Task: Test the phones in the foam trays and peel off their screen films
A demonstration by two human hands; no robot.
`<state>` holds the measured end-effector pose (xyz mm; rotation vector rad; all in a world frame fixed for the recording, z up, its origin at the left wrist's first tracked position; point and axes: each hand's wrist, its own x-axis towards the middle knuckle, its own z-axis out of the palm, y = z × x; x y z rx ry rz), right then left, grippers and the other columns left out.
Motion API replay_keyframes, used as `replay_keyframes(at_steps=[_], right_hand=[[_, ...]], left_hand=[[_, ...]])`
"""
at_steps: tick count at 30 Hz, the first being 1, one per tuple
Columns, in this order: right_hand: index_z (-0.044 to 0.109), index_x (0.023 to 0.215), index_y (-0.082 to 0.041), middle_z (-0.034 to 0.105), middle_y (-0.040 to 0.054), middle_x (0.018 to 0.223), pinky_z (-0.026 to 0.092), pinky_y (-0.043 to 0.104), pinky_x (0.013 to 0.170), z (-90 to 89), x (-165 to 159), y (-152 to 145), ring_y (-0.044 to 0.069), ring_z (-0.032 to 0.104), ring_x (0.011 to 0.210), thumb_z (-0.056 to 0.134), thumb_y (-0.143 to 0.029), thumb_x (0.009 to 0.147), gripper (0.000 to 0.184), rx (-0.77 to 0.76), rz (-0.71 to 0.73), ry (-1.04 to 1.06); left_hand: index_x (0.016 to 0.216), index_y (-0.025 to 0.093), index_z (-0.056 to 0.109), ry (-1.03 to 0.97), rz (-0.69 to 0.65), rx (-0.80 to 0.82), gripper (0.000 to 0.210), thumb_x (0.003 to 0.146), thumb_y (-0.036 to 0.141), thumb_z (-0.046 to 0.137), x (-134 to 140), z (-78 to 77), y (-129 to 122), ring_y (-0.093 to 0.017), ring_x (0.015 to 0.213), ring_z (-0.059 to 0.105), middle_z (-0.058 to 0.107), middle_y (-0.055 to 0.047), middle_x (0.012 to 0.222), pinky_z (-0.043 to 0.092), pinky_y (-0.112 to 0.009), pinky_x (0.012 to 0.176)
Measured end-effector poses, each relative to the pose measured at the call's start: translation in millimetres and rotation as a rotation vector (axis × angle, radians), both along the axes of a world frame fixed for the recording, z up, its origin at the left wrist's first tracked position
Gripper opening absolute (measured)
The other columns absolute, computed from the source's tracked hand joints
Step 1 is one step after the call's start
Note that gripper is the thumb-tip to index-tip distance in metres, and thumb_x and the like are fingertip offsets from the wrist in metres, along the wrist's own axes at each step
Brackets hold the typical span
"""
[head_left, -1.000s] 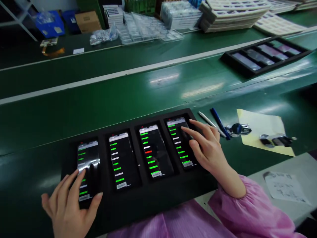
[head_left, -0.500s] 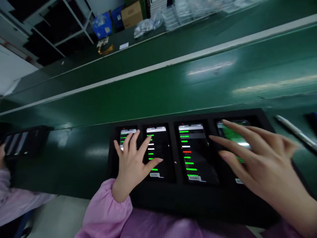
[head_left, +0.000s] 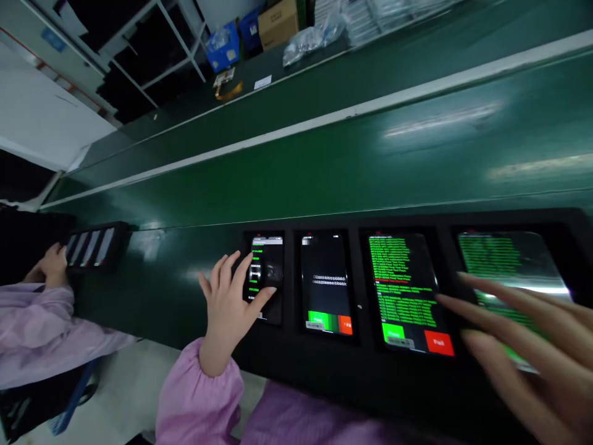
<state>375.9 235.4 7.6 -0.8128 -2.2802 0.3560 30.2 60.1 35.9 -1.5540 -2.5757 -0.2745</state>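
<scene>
Several smartphones lie face up in a row in a black tray (head_left: pixel 287 352). My left hand (head_left: pixel 231 303) hovers with fingers spread at the leftmost phone (head_left: pixel 272 278), whose screen lists green and white lines. Beside it, a second phone (head_left: pixel 324 253) shows white text above a green and a red button. The third phone (head_left: pixel 403 290) is full of green lines, with a red "Fail" button at its lower right. My right hand (head_left: pixel 532 334), fingers stretched out, partly covers the rightmost phone (head_left: pixel 495 247). Whether any fingertip touches glass, I cannot tell.
At the left, another person's hand (head_left: pixel 53 262) is by a second black tray (head_left: pixel 99 244). Across the green bench (head_left: pixel 287 179) runs a pale strip (head_left: pixel 278 137). Blue bins (head_left: pixel 223 48), a cardboard box (head_left: pixel 278 25) and plastic bags (head_left: pixel 315 43) stand at the back.
The view has shifted, so the tray sits further right. The second and third phones have changed from coloured lists to screens with green and red buttons. My left hand has moved off the second phone.
</scene>
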Motion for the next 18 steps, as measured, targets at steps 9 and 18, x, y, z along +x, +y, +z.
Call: replay_keyframes(at_steps=[9, 18], right_hand=[[0.075, 0.11, -0.03, 0.064, 0.0037, 0.15, 0.033, 0.056, 0.106, 11.5, -102.0, -62.5, 0.029, 0.06, 0.125, 0.033, -0.049, 0.115, 0.047, 0.086, 0.299, -0.141], [0.072, 0.124, -0.02, 0.062, 0.0171, 0.149, 0.037, 0.059, 0.096, 24.3, -105.4, -40.4, 0.04, 0.061, 0.123, 0.046, -0.038, 0.112, 0.033, 0.191, 0.071, -0.196]], left_hand=[[0.154, 0.026, 0.053, -0.05, 0.003, -0.052, 0.06, 0.103, 0.058, 0.056, -21.6, -6.9, -5.4, -0.04, 0.15, 0.044, 0.054, -0.016, 0.157, 0.018, -0.084, 0.123], [0.148, 0.033, 0.061, -0.031, -0.094, -0.02, 0.058, 0.102, 0.068, 0.053, -23.5, -11.2, 11.4, -0.042, 0.151, 0.041, 0.049, -0.014, 0.161, 0.016, -0.088, 0.12]])
